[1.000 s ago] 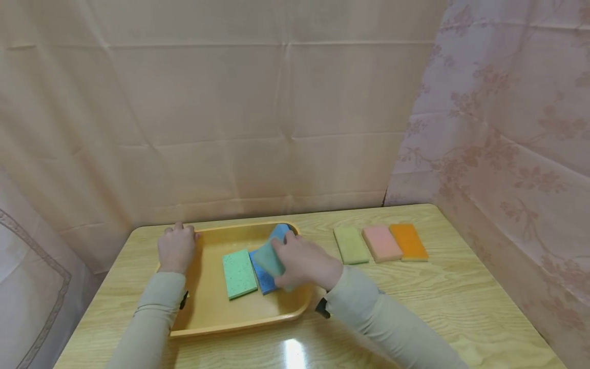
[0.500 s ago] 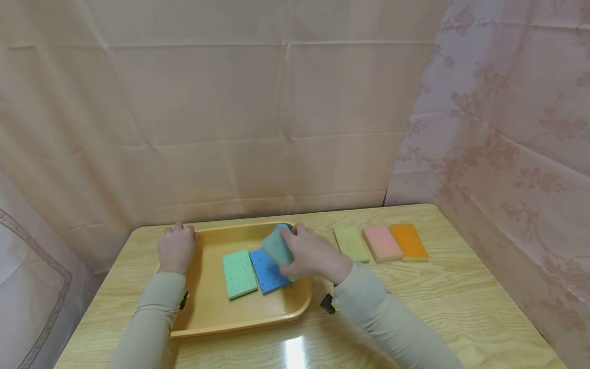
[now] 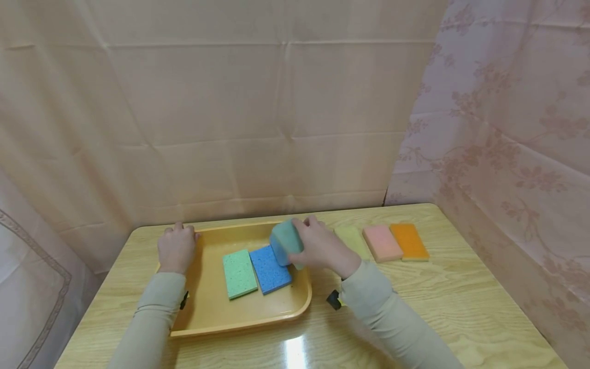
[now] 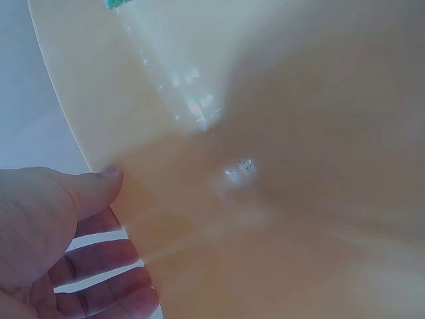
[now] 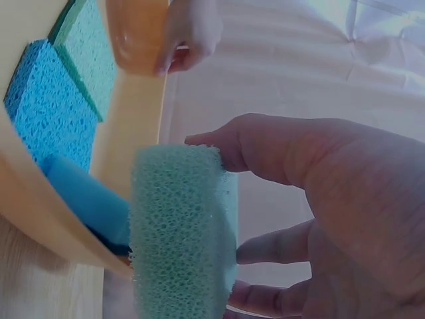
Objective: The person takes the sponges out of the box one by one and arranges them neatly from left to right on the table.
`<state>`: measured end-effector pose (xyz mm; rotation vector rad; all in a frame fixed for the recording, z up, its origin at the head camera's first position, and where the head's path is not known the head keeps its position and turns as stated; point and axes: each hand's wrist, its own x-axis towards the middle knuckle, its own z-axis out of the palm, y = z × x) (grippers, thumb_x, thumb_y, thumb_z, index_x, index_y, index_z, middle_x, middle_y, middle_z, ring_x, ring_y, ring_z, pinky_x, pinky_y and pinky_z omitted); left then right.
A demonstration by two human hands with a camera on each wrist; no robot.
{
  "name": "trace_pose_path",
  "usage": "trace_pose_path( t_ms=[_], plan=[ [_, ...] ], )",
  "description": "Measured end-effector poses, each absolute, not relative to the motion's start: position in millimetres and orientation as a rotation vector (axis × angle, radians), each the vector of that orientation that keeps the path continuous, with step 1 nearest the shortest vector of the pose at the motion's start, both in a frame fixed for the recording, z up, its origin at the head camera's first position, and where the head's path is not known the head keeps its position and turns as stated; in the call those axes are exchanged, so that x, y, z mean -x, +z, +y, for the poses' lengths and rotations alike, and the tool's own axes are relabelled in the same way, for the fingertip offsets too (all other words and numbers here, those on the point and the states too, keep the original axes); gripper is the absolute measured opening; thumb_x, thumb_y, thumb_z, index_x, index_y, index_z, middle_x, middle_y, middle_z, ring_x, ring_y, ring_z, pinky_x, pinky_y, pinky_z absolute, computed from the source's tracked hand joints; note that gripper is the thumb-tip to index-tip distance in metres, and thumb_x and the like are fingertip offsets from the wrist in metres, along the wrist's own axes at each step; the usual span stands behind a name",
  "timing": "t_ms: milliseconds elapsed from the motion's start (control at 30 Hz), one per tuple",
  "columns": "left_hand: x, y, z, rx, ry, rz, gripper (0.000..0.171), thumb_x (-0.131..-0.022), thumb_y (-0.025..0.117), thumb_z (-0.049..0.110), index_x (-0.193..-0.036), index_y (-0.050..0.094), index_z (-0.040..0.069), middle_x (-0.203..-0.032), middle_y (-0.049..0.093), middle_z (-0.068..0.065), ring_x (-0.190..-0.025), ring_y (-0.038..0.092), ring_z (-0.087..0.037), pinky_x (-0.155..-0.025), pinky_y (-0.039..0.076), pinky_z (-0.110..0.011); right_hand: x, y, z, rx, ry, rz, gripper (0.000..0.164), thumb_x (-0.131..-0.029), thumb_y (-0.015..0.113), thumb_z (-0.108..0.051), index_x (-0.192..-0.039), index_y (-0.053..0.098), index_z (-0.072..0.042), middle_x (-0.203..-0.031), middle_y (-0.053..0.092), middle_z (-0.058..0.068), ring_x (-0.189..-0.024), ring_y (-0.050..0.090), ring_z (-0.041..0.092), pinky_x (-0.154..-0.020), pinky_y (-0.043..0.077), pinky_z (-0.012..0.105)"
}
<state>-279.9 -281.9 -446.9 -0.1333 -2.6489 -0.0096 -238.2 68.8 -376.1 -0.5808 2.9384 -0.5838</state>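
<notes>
My left hand (image 3: 176, 248) grips the left rim of a yellow-orange plastic tray (image 3: 207, 312). In the left wrist view its thumb (image 4: 99, 189) lies at the rim's inner side, the fingers beyond the edge. Over the tray's right end, my right hand (image 3: 324, 247) pinches a pale teal sponge (image 5: 176, 226) between thumb and fingers. Flat in the tray lie a speckled mint-green sponge (image 3: 239, 274) and a speckled blue sponge (image 3: 270, 270), side by side. A smooth blue piece (image 5: 86, 199), seen in the right wrist view, leans by the tray wall; the teal sponge partly hides it.
Right of the tray, on the wooden table (image 3: 438, 302), lie a yellow-green sponge (image 3: 352, 241), partly behind my right hand, a pink sponge (image 3: 382, 242) and an orange sponge (image 3: 409, 242). Beige curtain (image 3: 230, 128) hangs behind the table.
My right hand has moved right and slightly up with the teal sponge, from over the speckled blue sponge to the tray's right edge. The left hand and the tray have stayed still.
</notes>
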Motion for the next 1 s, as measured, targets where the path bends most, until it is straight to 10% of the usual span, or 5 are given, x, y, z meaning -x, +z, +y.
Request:
trace_pose_path(
  t_ms=[1000],
  plan=[
    [280.0, -447.5, -282.1, 0.140, -0.006, -2.639, 0.027, -0.090, 0.078, 0.017, -0.084, 0.070, -0.008, -0.081, 0.062, -0.028, -0.061, 0.058, -0.041, -0.049, 0.051, -0.053, 264.3, -399.8, 107.0, 0.361, -0.762, 2.978, 0.093, -0.087, 0.077, -0.043, -0.157, 0.032, -0.001, -0.134, 0.049, 0.026, -0.102, 0.057, 0.031, -0.081, 0.055, 0.045]
  ],
)
